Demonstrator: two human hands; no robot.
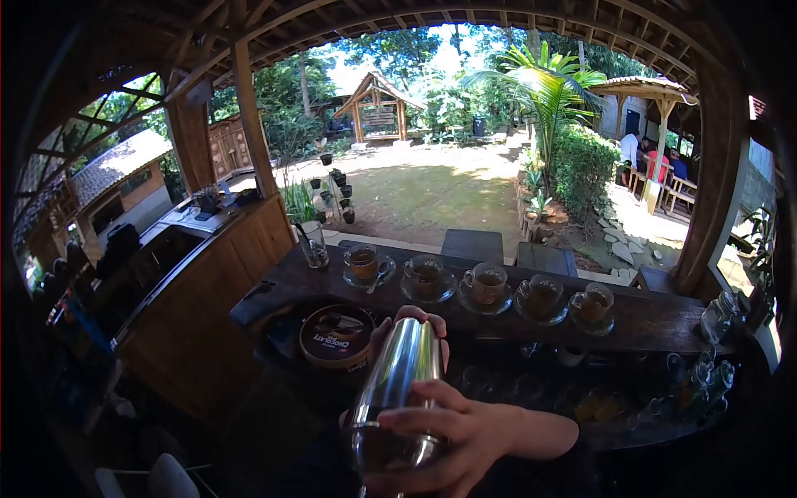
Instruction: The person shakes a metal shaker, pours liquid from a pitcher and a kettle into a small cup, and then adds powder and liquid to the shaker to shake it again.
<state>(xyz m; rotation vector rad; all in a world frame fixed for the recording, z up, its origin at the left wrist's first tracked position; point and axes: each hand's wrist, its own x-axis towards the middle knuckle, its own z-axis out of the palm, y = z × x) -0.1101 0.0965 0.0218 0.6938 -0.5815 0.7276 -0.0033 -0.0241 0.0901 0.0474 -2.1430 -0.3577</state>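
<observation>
A shiny metal cocktail shaker [404,357] is held at a tilt between both hands, close in front of me. My left hand [413,313] wraps round its far, upper end from behind, and part of that hand is hidden by the metal. Round the wider near end my right hand [455,427] is closed, its fingers spread over the side. Beyond the shaker, several glass cups of brown drink, such as the middle cup [486,284], stand in a row on glass saucers on the dark wooden counter [656,319]. A spoon [375,280] rests on the leftmost saucer.
A round chocolate tin [338,335] sits left of the shaker, below the counter top. An empty-looking drinking glass [315,246] stands at the counter's left end, glass jars [721,317] at its right. Glassware fills a lower shelf. People [656,164] sit under a far shelter.
</observation>
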